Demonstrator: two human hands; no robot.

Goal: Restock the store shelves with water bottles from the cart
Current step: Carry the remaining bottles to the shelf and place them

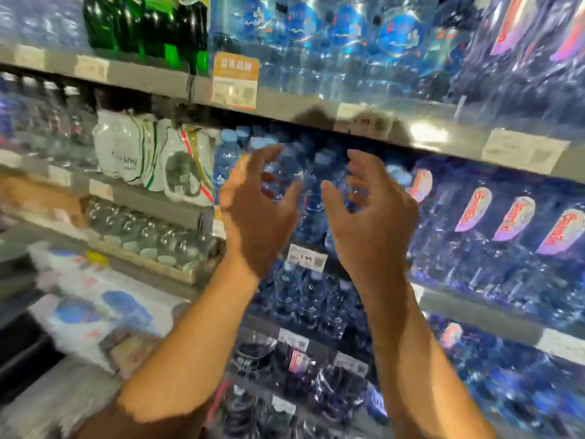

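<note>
Both my hands are raised in front of the middle shelf, palms facing each other, holding nothing. My left hand has loosely spread, slightly bent fingers. My right hand mirrors it a short gap away. Between and behind them stand small blue water bottles with pale blue caps on the shelf. Neither hand touches a bottle. The picture is blurred by motion. The cart is out of view.
Grey shelf edge with price tags runs above the hands. Green bottles and large blue bottles sit on top. White wrapped packs are at left, pink-labelled bottles at right. More wrapped bottle packs fill lower shelves.
</note>
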